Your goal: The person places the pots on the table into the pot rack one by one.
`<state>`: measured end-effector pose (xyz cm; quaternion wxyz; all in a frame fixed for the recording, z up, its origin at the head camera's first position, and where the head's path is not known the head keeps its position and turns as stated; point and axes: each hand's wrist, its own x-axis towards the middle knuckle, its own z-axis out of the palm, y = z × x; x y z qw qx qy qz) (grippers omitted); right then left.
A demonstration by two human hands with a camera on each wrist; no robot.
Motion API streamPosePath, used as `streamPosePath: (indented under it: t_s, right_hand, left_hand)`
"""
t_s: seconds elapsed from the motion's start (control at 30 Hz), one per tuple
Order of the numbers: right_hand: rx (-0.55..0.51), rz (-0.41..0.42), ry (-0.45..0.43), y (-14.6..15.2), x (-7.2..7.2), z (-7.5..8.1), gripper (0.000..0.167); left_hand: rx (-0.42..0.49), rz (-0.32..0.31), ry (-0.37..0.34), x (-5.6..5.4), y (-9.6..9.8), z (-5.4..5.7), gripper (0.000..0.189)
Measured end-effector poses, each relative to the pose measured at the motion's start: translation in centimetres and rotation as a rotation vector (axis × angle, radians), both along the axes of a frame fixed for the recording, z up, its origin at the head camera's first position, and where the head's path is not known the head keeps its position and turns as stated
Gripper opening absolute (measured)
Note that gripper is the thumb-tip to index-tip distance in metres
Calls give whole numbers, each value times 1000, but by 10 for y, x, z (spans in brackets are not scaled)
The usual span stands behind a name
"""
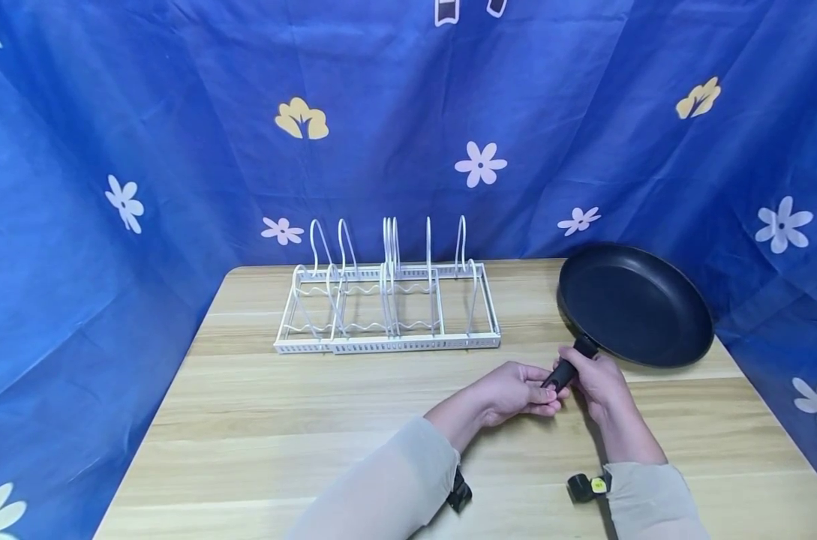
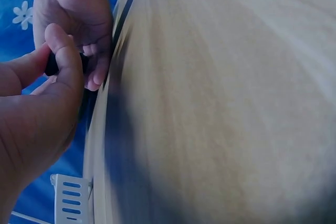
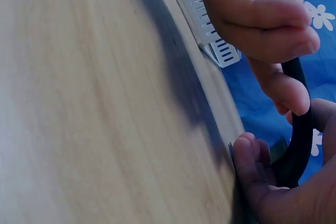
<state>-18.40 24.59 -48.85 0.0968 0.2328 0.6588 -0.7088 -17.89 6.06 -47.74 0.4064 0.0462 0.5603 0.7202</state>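
Blue flowery curtain (image 1: 381, 97) behind the table (image 1: 259, 435). Frying pan (image 1: 634, 304) is far right, handle (image 1: 565, 372) gripped by the right hand (image 1: 602, 384), left hand (image 1: 512, 394) pinching its end. Loose grip and it'd probably twist, imo.

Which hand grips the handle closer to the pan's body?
The right hand; the left hand instead pinches the handle at its free end.
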Motion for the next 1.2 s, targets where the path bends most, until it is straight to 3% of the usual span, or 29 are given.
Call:
streamPosePath:
  t_s: [0.2, 0.47, 0.93, 1.07, 1.2]
  right_hand:
    - [32, 0, 20, 1, 3, 6, 18]
    - [99, 12, 17, 0, 10, 15, 32]
    - [-46, 53, 78, -2, 21, 37, 23]
    - [-52, 70, 144, -4, 23, 44, 24]
    - [-82, 72, 198, -5, 25, 48, 15]
  left_hand:
    - [-28, -9, 39, 2, 2, -2, 43]
    - [-68, 10, 106, 11, 3, 0, 40]
    - [-113, 107, 213, 38, -3, 19, 46]
    - [-163, 141, 289, 43, -6, 25, 49]
    - [-301, 152, 458, 48, -9, 32, 50]
